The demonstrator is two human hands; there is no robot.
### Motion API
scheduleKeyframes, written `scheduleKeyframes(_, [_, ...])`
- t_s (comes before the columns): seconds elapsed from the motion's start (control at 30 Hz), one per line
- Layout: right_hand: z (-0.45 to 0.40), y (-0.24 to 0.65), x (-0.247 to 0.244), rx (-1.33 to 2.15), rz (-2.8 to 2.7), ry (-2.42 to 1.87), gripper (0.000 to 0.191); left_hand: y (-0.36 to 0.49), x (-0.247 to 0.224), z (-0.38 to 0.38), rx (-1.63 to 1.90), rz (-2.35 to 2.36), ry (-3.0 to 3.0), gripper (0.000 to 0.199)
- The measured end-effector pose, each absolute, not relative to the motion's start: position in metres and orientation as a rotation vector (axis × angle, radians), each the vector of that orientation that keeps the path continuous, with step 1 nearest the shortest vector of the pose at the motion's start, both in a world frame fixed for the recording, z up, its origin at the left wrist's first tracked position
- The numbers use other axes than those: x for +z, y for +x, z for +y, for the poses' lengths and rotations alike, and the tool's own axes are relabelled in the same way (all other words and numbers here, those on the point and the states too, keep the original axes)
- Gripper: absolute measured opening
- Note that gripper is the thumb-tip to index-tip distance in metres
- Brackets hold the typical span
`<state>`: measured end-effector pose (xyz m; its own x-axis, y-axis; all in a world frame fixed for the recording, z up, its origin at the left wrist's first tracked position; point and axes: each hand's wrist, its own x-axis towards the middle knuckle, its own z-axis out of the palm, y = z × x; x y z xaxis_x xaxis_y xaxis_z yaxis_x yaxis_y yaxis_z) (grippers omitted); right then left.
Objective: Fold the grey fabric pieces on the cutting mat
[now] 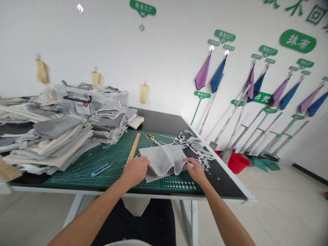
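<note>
A grey piece of cloth (165, 159) lies over the green cutting mat (77, 171), its near side raised in folds. My left hand (136, 171) pinches the cloth's left side, and my right hand (194, 168) grips its right edge between thumb and fingers. Just left of the cloth is a wooden ruler (133, 148). Gold-handled scissors (151, 137) rest behind the cloth. A light blue cutting tool (103, 169) lies on the mat, to the left of my left hand.
Stacks of grey and white cloth (56, 136) cover the table's left side, beside a clear plastic box (74, 102). Cut scraps (198, 148) are scattered right of the cloth. A red bucket (237, 163) stands on the floor beyond the table's right edge.
</note>
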<state>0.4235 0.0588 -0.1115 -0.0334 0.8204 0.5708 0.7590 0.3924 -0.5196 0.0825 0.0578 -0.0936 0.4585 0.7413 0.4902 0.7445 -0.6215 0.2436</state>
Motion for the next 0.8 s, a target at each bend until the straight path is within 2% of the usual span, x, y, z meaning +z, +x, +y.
scheduleKeyframes(0.23, [0.049,0.447,-0.131,0.096,-1.868,-1.463,0.027,0.074,-0.123,0.042,-0.793,-1.22,-2.713,0.026])
scheduleKeyframes(0.8, [0.044,0.449,-0.138,0.058,-1.933,-1.499,0.029,0.073,-0.124,0.026,-0.682,-1.164,-2.631,0.023])
